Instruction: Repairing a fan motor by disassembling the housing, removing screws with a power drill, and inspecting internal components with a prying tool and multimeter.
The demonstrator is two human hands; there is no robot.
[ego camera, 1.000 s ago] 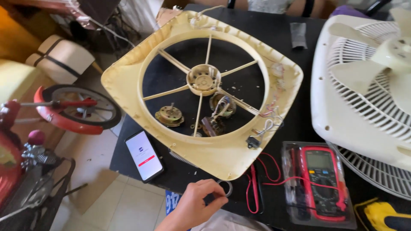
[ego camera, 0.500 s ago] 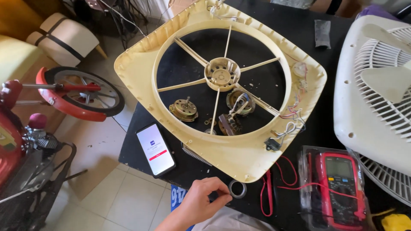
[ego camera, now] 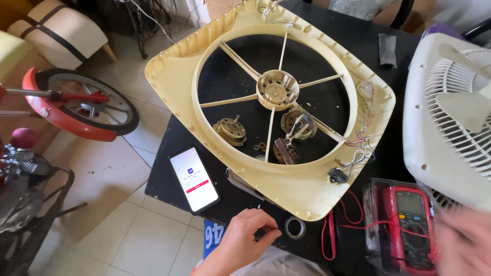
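Near the black table's (ego camera: 174,168) front edge, our left hand (ego camera: 245,237), fingers curled, fingertips pinched together, sits just beside a small grey metal ring (ego camera: 295,227): light, stiff, likely slippery; best pinched across its rim. Right hand (ego camera: 463,240) blurred, grip unclear.

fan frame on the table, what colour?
Cream-yellow plastic fan frame, seen clearly in the head view.

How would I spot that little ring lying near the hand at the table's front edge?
Start at the big cream fan frame on the black table. Below its near corner, beside the left hand, lies the small ring. Unlike the phone and red multimeter nearby, it is round, grey and hollow.
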